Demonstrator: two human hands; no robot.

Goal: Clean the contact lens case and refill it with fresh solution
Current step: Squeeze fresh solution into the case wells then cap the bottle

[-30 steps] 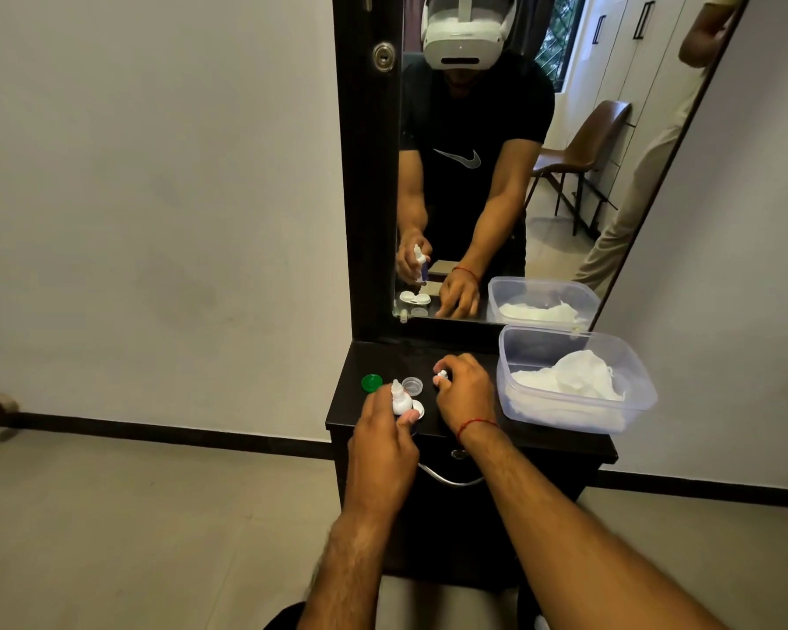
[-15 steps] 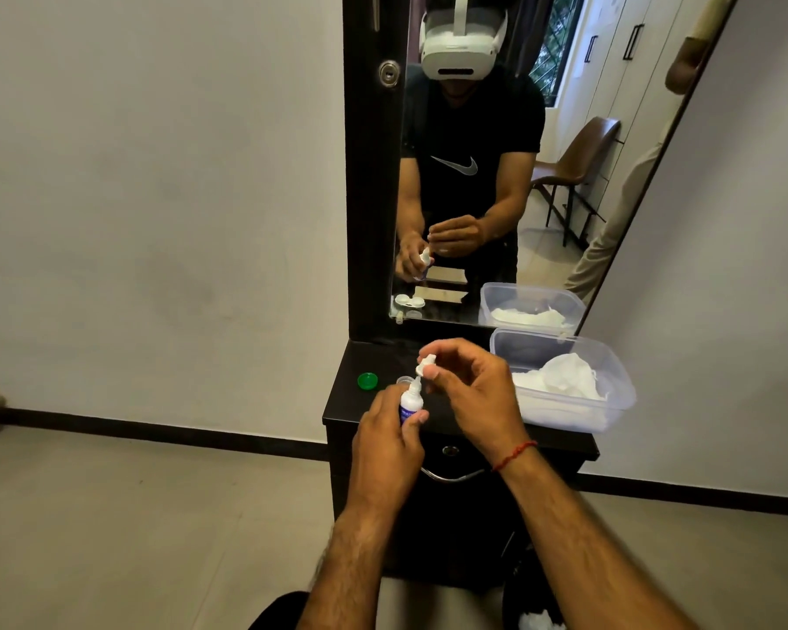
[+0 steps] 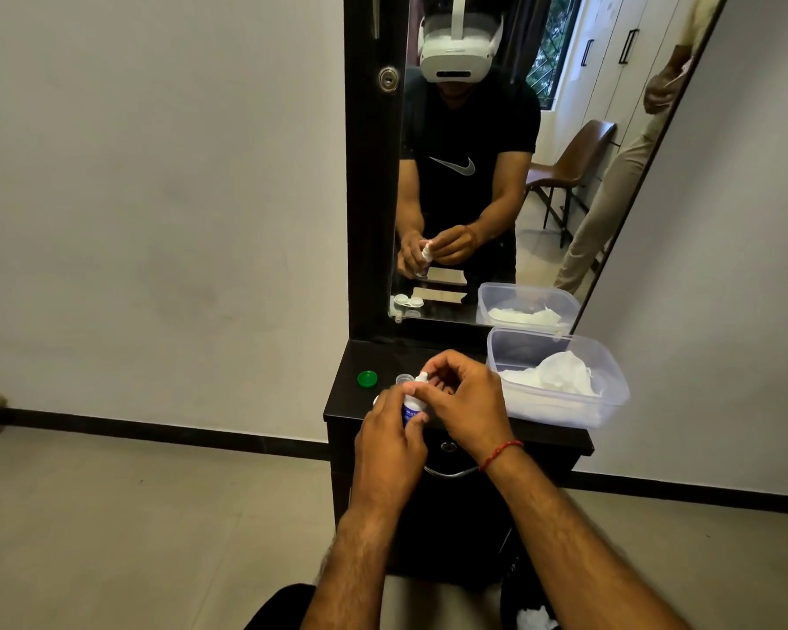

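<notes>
Between left fingers (image 3: pixel 394 396) and right fingers (image 3: pixel 443 363) sits the bottle (image 3: pixel 410 407).

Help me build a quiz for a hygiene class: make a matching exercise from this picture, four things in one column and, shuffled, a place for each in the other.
Things:
1. green cap
2. solution bottle
3. white tissue
4. red thread

Places:
A. inside the clear tub
B. body gripped by the left hand, top pinched by the right hand
C. around the right wrist
D. lying on the dark cabinet top, left of both hands

Pairs: 1-D, 2-B, 3-A, 4-C.
</notes>
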